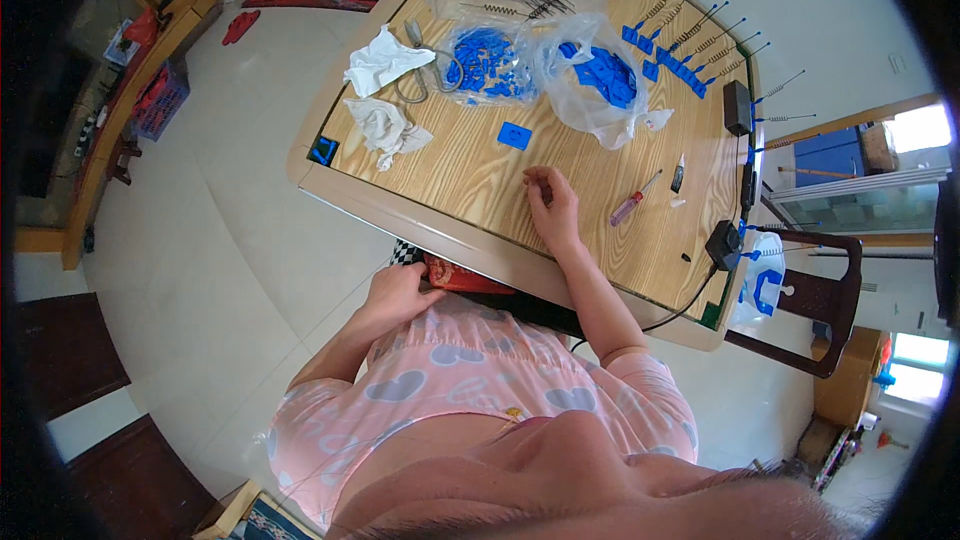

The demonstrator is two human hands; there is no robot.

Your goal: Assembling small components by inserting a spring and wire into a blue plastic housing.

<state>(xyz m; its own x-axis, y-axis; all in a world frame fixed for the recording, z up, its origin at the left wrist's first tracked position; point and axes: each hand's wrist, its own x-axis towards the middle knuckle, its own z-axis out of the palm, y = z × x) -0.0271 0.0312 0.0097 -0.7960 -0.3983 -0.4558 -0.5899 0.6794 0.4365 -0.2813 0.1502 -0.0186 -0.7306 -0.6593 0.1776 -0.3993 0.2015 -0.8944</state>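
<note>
white rags (385,90), black adapters (738,106), wooden chair (835,290).

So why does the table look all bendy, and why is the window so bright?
In the head view, the fisheye lens curves the wooden table edges and blackens the corners; the window at right is blown out white; glare shines on the clear bags; the right hand looks sharp.

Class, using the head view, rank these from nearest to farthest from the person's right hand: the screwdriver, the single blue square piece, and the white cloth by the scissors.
From the right hand:
1. Screwdriver, on its right side.
2. Blue square piece, just beyond it, up the table.
3. White cloth, far corner on the left.
</note>
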